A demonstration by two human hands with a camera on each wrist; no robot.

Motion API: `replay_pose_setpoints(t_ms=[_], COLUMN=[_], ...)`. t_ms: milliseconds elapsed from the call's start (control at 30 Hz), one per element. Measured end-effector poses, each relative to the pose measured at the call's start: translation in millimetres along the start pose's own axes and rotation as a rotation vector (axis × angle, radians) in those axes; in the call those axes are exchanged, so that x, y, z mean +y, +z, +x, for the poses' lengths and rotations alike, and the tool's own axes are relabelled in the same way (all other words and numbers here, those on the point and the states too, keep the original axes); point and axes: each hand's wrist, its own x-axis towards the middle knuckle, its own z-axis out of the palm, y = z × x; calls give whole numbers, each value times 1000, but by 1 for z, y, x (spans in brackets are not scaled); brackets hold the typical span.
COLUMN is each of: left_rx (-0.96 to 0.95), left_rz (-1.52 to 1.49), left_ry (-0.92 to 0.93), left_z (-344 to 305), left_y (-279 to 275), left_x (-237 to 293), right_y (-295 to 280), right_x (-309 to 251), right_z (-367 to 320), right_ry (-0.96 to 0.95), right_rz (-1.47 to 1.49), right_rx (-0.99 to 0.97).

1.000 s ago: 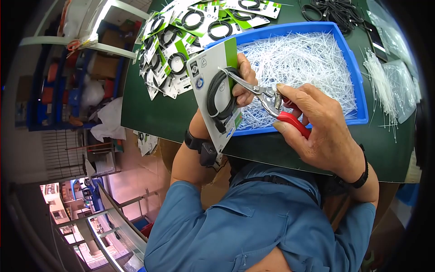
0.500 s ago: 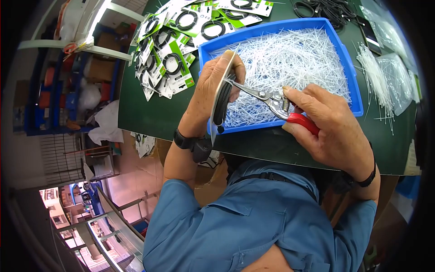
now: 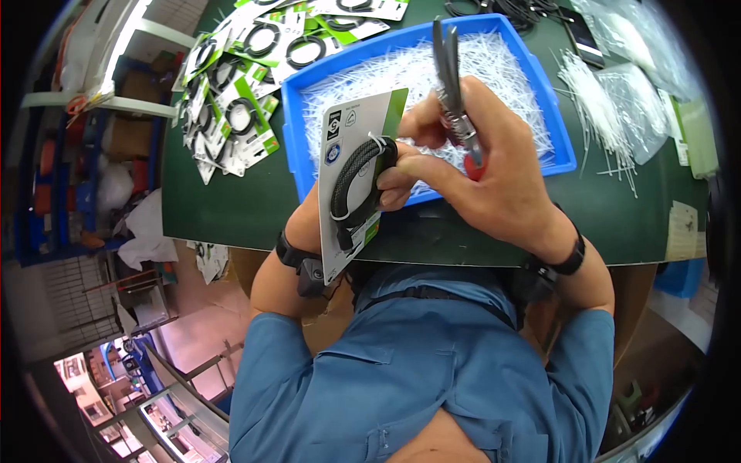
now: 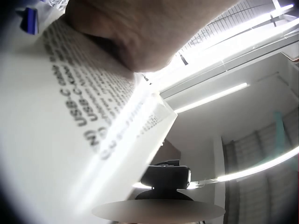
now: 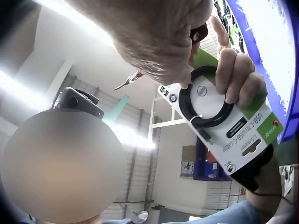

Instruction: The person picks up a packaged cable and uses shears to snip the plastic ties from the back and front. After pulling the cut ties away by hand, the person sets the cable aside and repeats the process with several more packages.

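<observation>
A carded black cable (image 3: 356, 185) is gripped near the blue tray (image 3: 542, 94) by the left hand (image 5: 240, 77), fingers curled; red-handled cutters (image 3: 448, 65) are held in the right hand (image 3: 494, 174), its thumb extended toward the cable.

The person's left hand (image 3: 392, 190) holds a printed card (image 3: 327, 181) with a black coiled cable (image 3: 352, 176) on its face, a white tie round the coil; the right hand (image 3: 500, 181) grips red-handled cutters (image 3: 450, 81), blades pointing away from the body; beyond, a blue tray (image 3: 291, 131) full of white strips (image 3: 363, 73) sits on the green table (image 3: 231, 202), beside heaped carded cables (image 3: 240, 116).
</observation>
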Motion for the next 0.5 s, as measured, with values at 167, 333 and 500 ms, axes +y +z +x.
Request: replay_pose_setpoints(t_ms=[167, 333, 500], left_rx=[156, 97, 182], left_rz=[47, 159, 296], left_ry=[-87, -97, -111], left_z=[5, 4, 6], left_y=[8, 5, 15], left_x=[-4, -11, -12], right_y=[-2, -7, -8], right_x=[18, 22, 24], right_z=[4, -2, -2], right_ry=[-263, -174, -209], right_rz=[-173, -170, -231], right_rx=[24, -17, 15])
